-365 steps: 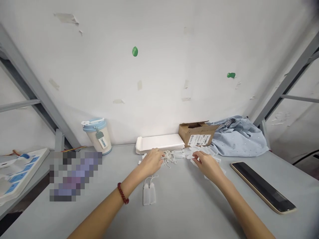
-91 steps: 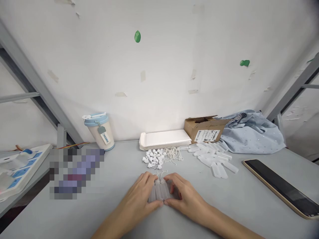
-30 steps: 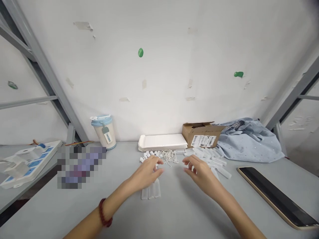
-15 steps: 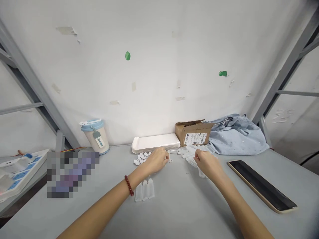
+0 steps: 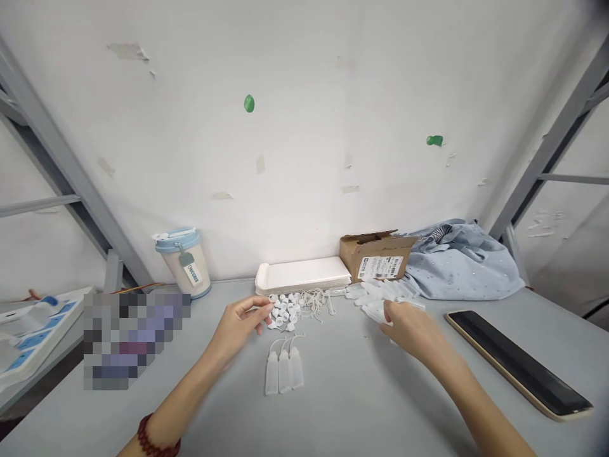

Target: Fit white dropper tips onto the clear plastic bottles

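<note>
My left hand [image 5: 243, 322] is at the left edge of a pile of small white caps [image 5: 285, 311], its fingers loosely curved and a little apart. No held thing shows in it. My right hand [image 5: 410, 327] is closed over a small translucent plastic bottle, mostly hidden beneath the fingers, at the front of a heap of similar bottles [image 5: 380, 291]. Three small bottles [image 5: 284, 371] lie side by side in front of the caps, each with a thin whitish cord coming out of its neck. More loose cords [image 5: 314, 303] are heaped right of the caps.
Behind the caps lies a stack of white trays [image 5: 304, 274], beside an open cardboard box [image 5: 375, 257]. Pale blue cloth [image 5: 466, 266] sits at the back right, a phone [image 5: 518, 362] at the right. A lidded cup [image 5: 185, 263] and a power strip [image 5: 38, 330] are at the left.
My left hand has moved left from the cords to the caps, uncovering the cords and the bottle necks. My right hand stays at the bottle heap. The view has shifted slightly.
</note>
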`<state>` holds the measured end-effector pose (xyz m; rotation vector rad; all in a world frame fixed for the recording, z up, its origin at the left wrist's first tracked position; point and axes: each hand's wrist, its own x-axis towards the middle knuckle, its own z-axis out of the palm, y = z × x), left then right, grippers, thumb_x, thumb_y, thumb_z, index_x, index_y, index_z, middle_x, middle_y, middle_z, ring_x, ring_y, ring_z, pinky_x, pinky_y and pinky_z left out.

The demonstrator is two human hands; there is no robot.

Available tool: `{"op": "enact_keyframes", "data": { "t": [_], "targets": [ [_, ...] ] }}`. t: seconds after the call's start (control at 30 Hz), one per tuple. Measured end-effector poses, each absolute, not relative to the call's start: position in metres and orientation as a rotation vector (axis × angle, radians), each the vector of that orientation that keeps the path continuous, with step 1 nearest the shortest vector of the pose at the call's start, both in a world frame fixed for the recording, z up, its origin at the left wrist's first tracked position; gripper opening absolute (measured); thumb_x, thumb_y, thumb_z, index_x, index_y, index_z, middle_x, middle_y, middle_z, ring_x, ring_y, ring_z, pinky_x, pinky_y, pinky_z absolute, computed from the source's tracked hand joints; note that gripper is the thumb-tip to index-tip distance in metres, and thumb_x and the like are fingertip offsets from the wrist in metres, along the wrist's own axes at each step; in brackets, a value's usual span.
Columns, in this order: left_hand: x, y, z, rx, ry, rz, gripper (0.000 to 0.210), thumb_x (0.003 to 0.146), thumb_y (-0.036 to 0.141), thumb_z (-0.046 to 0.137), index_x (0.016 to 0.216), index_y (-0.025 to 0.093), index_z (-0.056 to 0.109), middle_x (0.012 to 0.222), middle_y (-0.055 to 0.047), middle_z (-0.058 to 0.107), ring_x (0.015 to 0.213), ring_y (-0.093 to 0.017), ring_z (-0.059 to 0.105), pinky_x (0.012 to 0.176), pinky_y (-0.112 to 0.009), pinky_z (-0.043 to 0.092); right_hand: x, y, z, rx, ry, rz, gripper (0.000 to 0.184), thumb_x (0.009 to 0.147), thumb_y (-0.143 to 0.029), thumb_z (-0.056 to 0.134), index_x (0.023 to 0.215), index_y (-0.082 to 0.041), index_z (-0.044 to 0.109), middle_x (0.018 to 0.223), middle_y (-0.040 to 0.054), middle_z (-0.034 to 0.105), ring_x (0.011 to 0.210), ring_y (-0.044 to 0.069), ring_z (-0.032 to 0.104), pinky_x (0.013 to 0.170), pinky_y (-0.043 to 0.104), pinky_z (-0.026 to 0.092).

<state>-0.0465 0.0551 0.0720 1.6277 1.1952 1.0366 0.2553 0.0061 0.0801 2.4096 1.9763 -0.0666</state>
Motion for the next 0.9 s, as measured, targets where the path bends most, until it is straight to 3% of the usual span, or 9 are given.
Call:
{"op": "enact_keyframes", "data": {
  "t": [0.07, 0.23, 0.5, 0.77, 0.9],
  "targets": [
    [-0.054, 0.055, 0.070, 1.541, 1.189, 1.036, 0.033, 0.076, 0.043, 0.060, 0.089, 0.013, 0.065, 0.069, -0.005, 0.065, 0.056, -0.014, 0.057, 0.049, -0.024, 0.043, 0.258, 0.007, 0.079, 2.412, 1.972, -0.086, 0.004, 0.075, -0.017, 0.053, 0.075, -0.017, 0.057, 0.081, 0.0108, 0.065, 0.078, 0.027, 0.063, 0.051, 0.026, 0.028],
    [-0.058, 0.053, 0.070, 1.448, 1.146, 1.047, 0.032, 0.075, 0.042, 0.061, 0.088, 0.013, 0.065, 0.097, -0.011, 0.065, 0.067, -0.016, 0.062, 0.051, -0.024, 0.046, 0.271, 0.009, 0.075, 2.448, 1.950, -0.123, 0.010, 0.076, -0.027, 0.053, 0.071, -0.018, 0.054, 0.074, 0.0078, 0.064, 0.067, 0.023, 0.063, 0.047, 0.025, 0.028],
    [-0.048, 0.041, 0.070, 1.532, 1.198, 1.094, 0.028, 0.075, 0.040, 0.060, 0.085, 0.015, 0.065, 0.065, -0.001, 0.061, 0.059, -0.013, 0.054, 0.054, -0.024, 0.045, 0.258, 0.010, 0.066, 2.454, 1.871, 0.060, 0.005, 0.074, -0.017, 0.055, 0.078, -0.016, 0.058, 0.079, 0.0134, 0.065, 0.077, 0.031, 0.063, 0.051, 0.029, 0.033],
    [-0.035, 0.026, 0.069, 1.792, 1.251, 1.111, 0.017, 0.079, 0.033, 0.055, 0.079, 0.020, 0.066, 0.081, -0.002, 0.063, 0.076, -0.017, 0.056, 0.061, -0.025, 0.042, 0.241, 0.008, 0.070, 2.578, 1.905, -0.044, 0.015, 0.074, -0.021, 0.054, 0.087, -0.016, 0.058, 0.078, 0.0096, 0.065, 0.073, 0.027, 0.063, 0.048, 0.026, 0.034],
    [-0.031, 0.019, 0.069, 1.986, 1.244, 1.035, 0.019, 0.083, 0.030, 0.048, 0.078, 0.022, 0.064, 0.079, -0.002, 0.063, 0.073, -0.016, 0.057, 0.058, -0.023, 0.043, 0.217, 0.002, 0.061, 2.601, 2.303, -0.152, 0.017, 0.077, -0.023, 0.051, 0.091, -0.016, 0.058, 0.080, 0.0076, 0.065, 0.069, 0.022, 0.061, 0.055, 0.027, 0.039]
  ]
}}
